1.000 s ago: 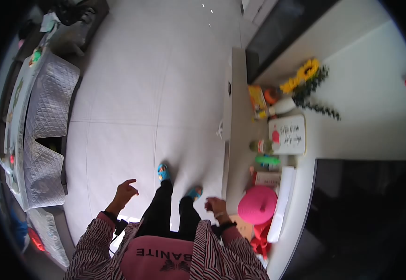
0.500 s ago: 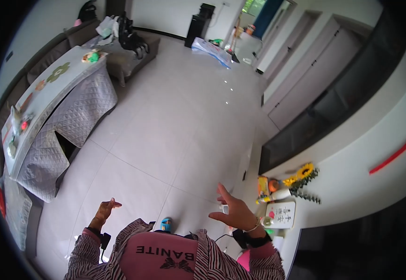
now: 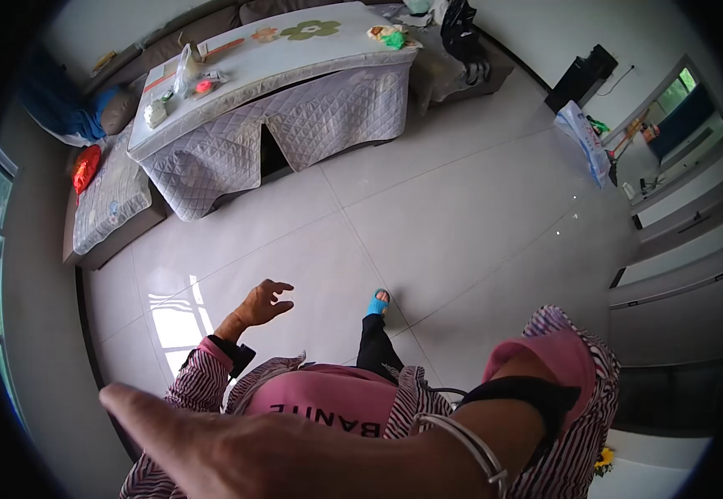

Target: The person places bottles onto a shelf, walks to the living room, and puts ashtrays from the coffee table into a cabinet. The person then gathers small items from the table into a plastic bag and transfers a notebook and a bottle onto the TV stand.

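Note:
My left hand (image 3: pixel 263 305) is held out over the tiled floor with nothing in it, its fingers loosely bent and apart. Close to the camera, my right hand (image 3: pixel 220 453) reaches across in front of my chest. One of its fingers is stretched out toward the left; the rest are hidden or cut off by the frame's lower edge. I see no object in the right hand. A bracelet (image 3: pixel 478 449) and a black band (image 3: pixel 528 399) circle that wrist and forearm. Another black strap with a small device (image 3: pixel 241 358) is on my left wrist.
Ahead stands a long table (image 3: pixel 253 75) with a quilted cover, bearing plastic bags and small items. Behind it is a sofa (image 3: pixel 128 195) with a red cushion (image 3: pixel 86 169). A black speaker (image 3: pixel 582 79) and plastic wrap (image 3: pixel 584 141) are at far right. My blue slipper (image 3: pixel 377 303) steps forward.
My view has turned left, bringing the table to the front and the window into sight. My right hand has come up and across, close to the camera. The left hand remains raised with fingers apart.

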A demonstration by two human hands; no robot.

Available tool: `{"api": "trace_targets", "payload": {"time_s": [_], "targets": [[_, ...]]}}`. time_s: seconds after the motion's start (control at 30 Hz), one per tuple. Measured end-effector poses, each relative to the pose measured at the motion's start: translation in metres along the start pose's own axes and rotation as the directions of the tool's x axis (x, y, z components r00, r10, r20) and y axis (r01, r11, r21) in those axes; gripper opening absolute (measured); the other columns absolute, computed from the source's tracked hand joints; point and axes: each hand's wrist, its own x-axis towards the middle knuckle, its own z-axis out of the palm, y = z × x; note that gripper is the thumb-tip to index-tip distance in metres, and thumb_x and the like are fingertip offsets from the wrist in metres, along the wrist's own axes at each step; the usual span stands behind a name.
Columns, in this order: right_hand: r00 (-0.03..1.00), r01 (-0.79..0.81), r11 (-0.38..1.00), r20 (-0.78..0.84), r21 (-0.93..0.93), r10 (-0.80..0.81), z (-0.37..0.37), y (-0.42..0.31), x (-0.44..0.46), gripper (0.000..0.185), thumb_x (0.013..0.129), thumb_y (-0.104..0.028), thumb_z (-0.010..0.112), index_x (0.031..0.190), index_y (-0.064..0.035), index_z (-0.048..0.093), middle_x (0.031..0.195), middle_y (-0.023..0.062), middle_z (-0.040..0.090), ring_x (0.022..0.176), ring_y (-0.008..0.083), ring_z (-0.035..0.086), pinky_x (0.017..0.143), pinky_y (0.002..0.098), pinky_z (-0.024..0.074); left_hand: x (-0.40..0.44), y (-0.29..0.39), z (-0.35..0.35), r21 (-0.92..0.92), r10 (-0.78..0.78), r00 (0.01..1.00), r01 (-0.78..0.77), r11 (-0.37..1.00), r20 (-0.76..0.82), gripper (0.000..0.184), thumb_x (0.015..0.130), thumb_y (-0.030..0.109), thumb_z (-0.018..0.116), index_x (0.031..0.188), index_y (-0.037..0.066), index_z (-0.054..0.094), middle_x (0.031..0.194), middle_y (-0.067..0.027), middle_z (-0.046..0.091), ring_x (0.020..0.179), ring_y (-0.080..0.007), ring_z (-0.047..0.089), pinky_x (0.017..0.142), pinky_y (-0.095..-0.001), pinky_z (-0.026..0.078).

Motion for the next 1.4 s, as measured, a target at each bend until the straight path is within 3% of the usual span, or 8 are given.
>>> {"api": "trace_targets", "payload": {"time_s": [0.2,0.4,0.5,0.63,0.9,1.03,1.23,1.4], "targets": [[0.994,-0.081,0.958,0.095,0.276,0.056,-0.112,-0.001,0.028,0.043,0.087,-0.039,0.056,0.092,0.0035,0.049,0.064,0.0193,0.057,0.059,0.0313,0.058,0.063,0.0365,0.0478,0.045,-0.03,-0.022,-0.229,-0.422,0.902,0.393,0.891,-0.094,0.008,0.076,0.002,0.062,0.082,-0.003,0.064,0.06,-0.0062,0.061,0.046,-0.0096,0.055,0.041,-0.0228,0.043],[0.898,-0.439,0.777,0.207,0.45,0.388,-0.262,-0.011,0.083,0.079,0.09,-0.06,0.021,0.136,0.0047,0.021,0.116,0.0359,0.048,0.101,0.0336,0.058,0.081,0.0377,0.0497,0.096,-0.054,-0.046,-0.154,-0.621,0.771,0.602,0.784,-0.144,0.051,0.094,0.038,0.041,0.067,0.004,0.068,0.053,-0.0084,0.058,0.055,-0.018,0.057,0.058,-0.0324,0.047],[0.969,-0.201,0.935,-0.082,0.293,0.234,-0.326,0.041,0.112,0.072,0.091,-0.057,0.029,0.124,0.0065,0.036,0.096,0.0293,0.058,0.079,0.0305,0.062,0.064,0.0354,0.051,0.122,-0.07,-0.047,-0.02,-0.435,0.893,0.436,0.9,-0.114,0.034,0.088,0.037,0.051,0.085,0.009,0.07,0.087,-0.0121,0.066,0.09,-0.0283,0.061,0.085,-0.0407,0.046],[0.924,-0.33,0.934,-0.154,0.135,0.349,-0.401,0.168,0.162,0.024,0.093,-0.014,0.049,0.107,0.0046,0.055,0.084,0.0112,0.065,0.067,0.0092,0.059,0.057,0.0209,0.0468,0.155,-0.11,-0.063,-0.091,-0.487,0.811,0.485,0.869,-0.326,0.032,0.073,-0.004,0.062,0.105,0.0,0.06,0.086,-0.0127,0.062,0.066,-0.0187,0.063,0.051,-0.0283,0.052],[0.591,-0.566,0.757,-0.48,0.327,0.648,-0.532,0.332,0.18,0.051,0.096,-0.04,0.039,0.091,0.0068,0.061,0.053,0.0024,0.05,0.04,0.0071,0.041,0.039,0.0217,0.0338,0.296,-0.143,-0.203,-0.638,-0.79,0.563,0.52,0.567,-0.244,0.038,0.092,0.022,0.047,0.118,-0.005,0.05,0.075,-0.0189,0.064,0.053,-0.0225,0.064,0.039,-0.028,0.049],[0.522,-0.608,0.752,-0.585,0.256,0.621,-0.592,0.332,0.195,0.037,0.094,-0.028,0.046,0.097,0.0054,0.06,0.068,0.008,0.062,0.052,0.0107,0.056,0.046,0.0231,0.0456,0.389,-0.179,-0.25,0.194,-0.085,0.891,0.189,0.963,-0.445,0.046,0.077,0.008,0.059,0.121,-0.002,0.051,0.073,-0.0151,0.066,0.056,-0.018,0.064,0.05,-0.0279,0.051],[0.507,-0.692,0.72,-0.745,-0.053,0.433,-0.688,0.322,0.223,0.022,0.086,-0.015,0.055,0.099,0.0023,0.06,0.077,0.0091,0.066,0.056,0.0118,0.061,0.049,0.024,0.0504,0.547,-0.105,-0.297,-0.401,-0.368,0.9,0.256,0.879,-0.232,0.04,0.086,0.005,0.05,0.125,-0.001,0.047,0.069,-0.0133,0.066,0.041,-0.0144,0.058,0.041,-0.0262,0.048],[0.489,-0.668,0.728,-0.828,-0.153,0.275,-0.789,0.318,0.26,0.023,0.082,-0.012,0.062,0.101,0.0023,0.06,0.076,0.0081,0.065,0.056,0.0112,0.06,0.048,0.024,0.0497,0.623,-0.107,-0.312,-0.057,-0.086,0.98,0.077,0.995,-0.182,0.056,0.098,0.038,0.024,0.096,0.0,0.066,0.09,-0.0163,0.067,0.092,-0.036,0.06,0.086,-0.0369,0.044]]}}
